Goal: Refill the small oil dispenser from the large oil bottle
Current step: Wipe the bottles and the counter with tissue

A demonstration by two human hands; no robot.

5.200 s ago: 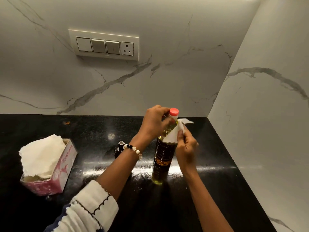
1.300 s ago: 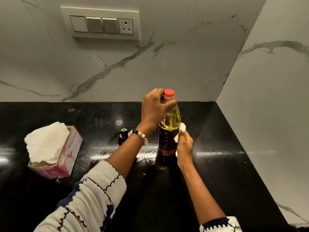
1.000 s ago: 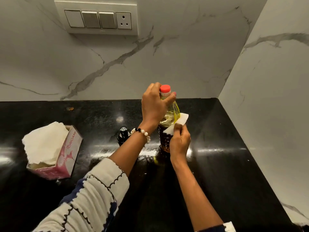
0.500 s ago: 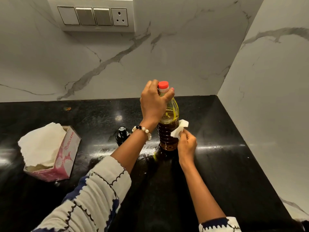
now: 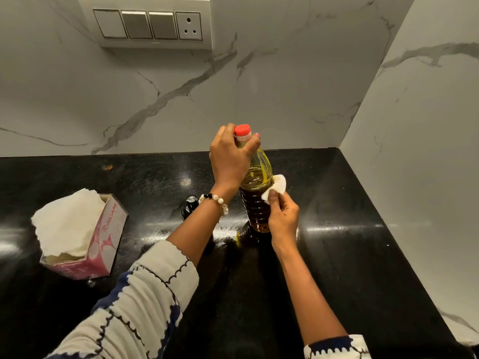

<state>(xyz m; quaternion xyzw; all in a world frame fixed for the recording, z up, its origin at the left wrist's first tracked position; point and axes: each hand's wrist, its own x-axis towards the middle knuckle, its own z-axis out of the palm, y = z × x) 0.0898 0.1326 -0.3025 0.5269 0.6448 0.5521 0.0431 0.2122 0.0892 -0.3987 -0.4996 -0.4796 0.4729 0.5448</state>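
While the black counter (image 5: 350, 255) bears everything, the large oil bottle (image 5: 255, 200) stands upright near its back, capped in red, roughly two-thirds full: judged heavy, its ribbed plastic wall likely slick. The left hand (image 5: 229, 159) curls round the neck, the soundest hold. The right hand (image 5: 282, 216) pinches a tissue (image 5: 276, 186) against the shoulder. The small oil dispenser (image 5: 189, 207) stands just left, half hidden.

Black counter (image 5: 337, 255): stood on it an oil bottle (image 5: 255, 203), small dark dispenser (image 5: 188, 207), and, well left, pink tissue box (image 5: 103, 242).
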